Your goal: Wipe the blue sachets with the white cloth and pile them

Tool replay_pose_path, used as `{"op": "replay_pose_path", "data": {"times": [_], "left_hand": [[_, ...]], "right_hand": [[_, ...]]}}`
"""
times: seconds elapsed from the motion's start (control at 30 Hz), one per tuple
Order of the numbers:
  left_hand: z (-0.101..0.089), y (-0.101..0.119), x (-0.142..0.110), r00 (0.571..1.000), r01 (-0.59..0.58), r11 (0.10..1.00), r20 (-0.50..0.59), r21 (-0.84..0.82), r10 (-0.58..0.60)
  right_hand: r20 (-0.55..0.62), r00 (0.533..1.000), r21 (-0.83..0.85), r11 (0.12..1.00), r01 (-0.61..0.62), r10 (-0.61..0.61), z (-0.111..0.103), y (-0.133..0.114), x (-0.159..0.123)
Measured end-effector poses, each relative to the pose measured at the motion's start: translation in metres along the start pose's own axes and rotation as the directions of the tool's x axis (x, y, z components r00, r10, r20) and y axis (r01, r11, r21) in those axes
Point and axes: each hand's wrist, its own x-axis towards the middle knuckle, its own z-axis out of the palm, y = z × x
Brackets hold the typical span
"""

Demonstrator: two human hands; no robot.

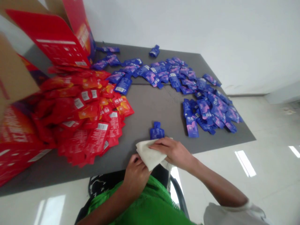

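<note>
White cloth (150,155) pinched in the curled left hand (136,170), pressed under the spread right hand (172,152), just beside a blue pouch (157,131) on the desk (145,107).

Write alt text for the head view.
Left hand and right hand hold a white cloth at the edge of a grey table near a blue pouch. A heap of red pouches spills from an open red carton at left; blue pouches lie scattered at right.

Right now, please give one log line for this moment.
left hand: holds white cloth | right hand: on white cloth | nearest: blue sachet
</note>
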Motion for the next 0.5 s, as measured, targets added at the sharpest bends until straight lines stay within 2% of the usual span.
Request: {"op": "replay_pose_path", "data": {"times": [0.1, 0.17, 0.23, 0.3, 0.37, 0.43, 0.5], "left_hand": [[-0.004, 0.002, 0.003, 0.999, 0.018, 0.999, 0.037, -0.037, -0.017], [-0.006, 0.003, 0.006, 0.999, 0.028, 0.998, 0.042, -0.049, -0.026], [-0.008, 0.004, 0.008, 0.999, 0.026, 0.998, 0.038, -0.051, -0.024], [-0.008, 0.004, 0.009, 0.999, 0.018, 0.998, 0.032, -0.055, -0.017], [-0.006, 0.003, 0.008, 1.0, 0.017, 0.999, 0.006, -0.052, -0.017], [-0.003, 0.002, 0.006, 0.999, 0.019, 0.999, -0.037, -0.031, -0.02], [-0.002, 0.002, 0.005, 0.999, 0.015, 1.0, -0.052, -0.002, -0.015]], "right_hand": [[-0.068, 0.993, -0.036, 0.994, -0.104, 0.101, -0.002, 0.028, 0.019], [-0.107, 0.979, -0.145, 0.971, -0.191, 0.176, -0.015, 0.045, 0.036], [-0.15, 0.971, -0.206, 0.954, -0.216, 0.188, -0.028, 0.05, 0.044], [-0.18, 0.972, -0.18, 0.966, -0.184, 0.151, -0.033, 0.038, 0.039], [-0.174, 0.98, -0.11, 0.987, -0.116, 0.095, -0.028, 0.018, 0.024], [-0.1, 0.994, -0.054, 0.998, -0.041, 0.035, -0.014, 0.0, 0.007], [-0.032, 0.999, -0.006, 1.0, -0.018, 0.018, 0.001, -0.008, -0.005]]}}
